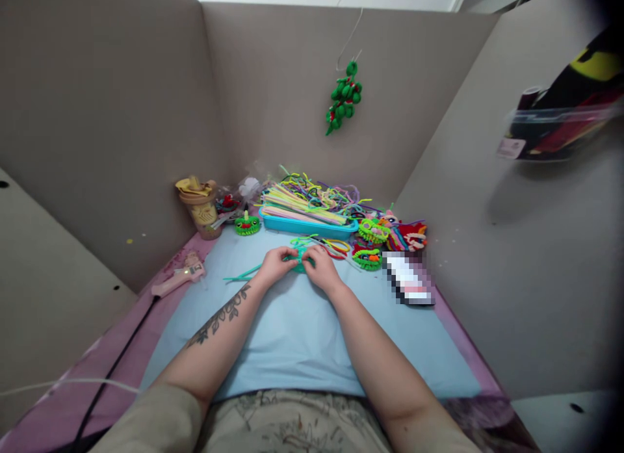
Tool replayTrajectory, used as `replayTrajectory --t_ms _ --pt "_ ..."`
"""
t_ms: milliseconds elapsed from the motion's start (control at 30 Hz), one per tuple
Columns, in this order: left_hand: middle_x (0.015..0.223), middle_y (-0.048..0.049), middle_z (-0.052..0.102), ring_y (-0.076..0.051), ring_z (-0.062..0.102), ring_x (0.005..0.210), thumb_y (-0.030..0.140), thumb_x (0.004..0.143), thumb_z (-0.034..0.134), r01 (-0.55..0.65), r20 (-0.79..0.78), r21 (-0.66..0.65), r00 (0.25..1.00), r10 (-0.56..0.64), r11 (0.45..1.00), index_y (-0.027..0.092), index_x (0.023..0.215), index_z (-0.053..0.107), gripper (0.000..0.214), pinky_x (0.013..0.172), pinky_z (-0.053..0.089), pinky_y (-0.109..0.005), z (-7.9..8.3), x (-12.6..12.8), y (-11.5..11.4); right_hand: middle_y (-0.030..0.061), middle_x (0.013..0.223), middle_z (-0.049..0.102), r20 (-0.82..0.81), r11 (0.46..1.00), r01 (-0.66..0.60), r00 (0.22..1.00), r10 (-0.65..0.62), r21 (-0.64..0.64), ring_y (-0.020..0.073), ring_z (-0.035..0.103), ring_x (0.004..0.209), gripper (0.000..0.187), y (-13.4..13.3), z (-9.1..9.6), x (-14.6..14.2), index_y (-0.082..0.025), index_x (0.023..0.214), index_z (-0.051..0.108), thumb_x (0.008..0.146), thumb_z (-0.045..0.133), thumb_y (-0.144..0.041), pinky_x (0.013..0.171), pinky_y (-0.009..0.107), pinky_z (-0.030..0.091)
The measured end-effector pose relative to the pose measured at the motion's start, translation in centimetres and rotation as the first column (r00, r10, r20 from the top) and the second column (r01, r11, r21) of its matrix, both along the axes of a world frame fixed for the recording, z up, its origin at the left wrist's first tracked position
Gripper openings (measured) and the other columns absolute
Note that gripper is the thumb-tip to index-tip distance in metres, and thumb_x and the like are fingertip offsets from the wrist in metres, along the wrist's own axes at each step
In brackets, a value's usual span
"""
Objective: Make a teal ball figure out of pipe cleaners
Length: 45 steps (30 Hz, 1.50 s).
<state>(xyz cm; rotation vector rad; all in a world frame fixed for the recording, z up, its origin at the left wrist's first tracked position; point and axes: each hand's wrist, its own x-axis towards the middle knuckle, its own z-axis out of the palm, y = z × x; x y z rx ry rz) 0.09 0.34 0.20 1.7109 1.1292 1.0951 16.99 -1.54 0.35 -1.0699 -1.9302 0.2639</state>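
Observation:
My left hand [277, 264] and my right hand [319, 266] meet over the light blue mat [292, 336], fingers pinched together on a teal green pipe cleaner piece [301, 262]. A long teal strand [242, 275] trails from it to the left across the mat. Both forearms rest on the mat; the left one carries a tattoo.
Behind my hands is a blue tray [307, 225] heaped with coloured pipe cleaners, with finished fuzzy figures [373, 242] to its right and a small green one [247, 225] to its left. A pink glue gun [179, 277] lies at left, a cup [202, 209] behind it. A green ornament [344, 102] hangs on the cardboard wall.

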Motion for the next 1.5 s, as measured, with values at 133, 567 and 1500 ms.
replayTrajectory --t_ms 133,567,1500 --pt "0.094 -0.0061 0.069 -0.020 0.062 0.093 0.022 0.064 0.066 0.022 -0.084 0.106 0.996 -0.013 0.994 0.017 0.078 0.066 0.014 0.083 0.049 -0.031 0.21 0.01 -0.35 0.0055 0.087 0.056 -0.007 0.999 -0.002 1.000 0.001 -0.033 0.0201 0.053 0.087 0.011 0.17 -0.27 0.30 -0.019 0.077 0.059 0.071 0.054 -0.012 0.080 0.036 0.045" --pt "0.092 -0.0045 0.068 -0.017 0.060 0.089 0.018 0.074 0.059 0.108 -0.305 0.336 0.952 -0.001 0.936 0.019 0.080 0.065 0.009 0.085 0.045 -0.030 0.39 -0.17 -0.27 0.0059 0.087 0.057 0.147 0.999 -0.030 0.989 0.023 0.044 0.0208 0.052 0.089 0.012 -0.02 0.11 0.33 -0.020 0.079 0.060 0.076 0.052 -0.012 0.083 0.037 0.042" --pt "0.080 -0.0022 0.067 -0.015 0.059 0.078 0.017 0.075 0.063 0.065 -0.342 0.339 0.938 0.058 0.938 0.020 0.078 0.070 0.008 0.074 0.043 -0.025 0.53 -0.15 -0.29 0.0064 0.082 0.064 0.104 0.995 -0.035 0.994 0.026 0.089 0.0207 0.054 0.084 0.012 0.56 -0.48 0.35 -0.019 0.084 0.065 0.081 0.053 -0.016 0.080 0.037 0.045"
